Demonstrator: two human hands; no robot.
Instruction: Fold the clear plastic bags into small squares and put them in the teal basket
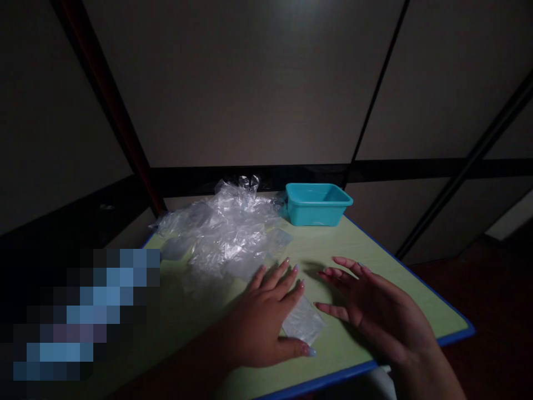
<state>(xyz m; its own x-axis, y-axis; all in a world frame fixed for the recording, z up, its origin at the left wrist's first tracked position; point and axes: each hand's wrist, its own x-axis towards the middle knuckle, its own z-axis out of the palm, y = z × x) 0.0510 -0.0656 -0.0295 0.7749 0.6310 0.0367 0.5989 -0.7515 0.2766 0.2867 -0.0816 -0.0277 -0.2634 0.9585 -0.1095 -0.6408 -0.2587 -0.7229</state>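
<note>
A small clear plastic bag (305, 322) lies flat on the yellow-green table (375, 266). My left hand (266, 316) rests palm down over the left part of this bag, its fingers spread and its thumb near the bag's lower edge. Just right of the bag, my right hand (375, 311) hovers with its palm turned inward and its fingers apart, holding nothing. Beyond my left hand is a loose heap of crumpled clear plastic bags (233, 228). What lies beneath my left palm is hidden.
A turquoise plastic basin (318, 214) stands at the table's far end, right of the heap. Dark panelled doors (258, 83) rise behind the table. Blue edging (453, 336) runs along the table's rim. A blurred, pixelated patch covers the lower left.
</note>
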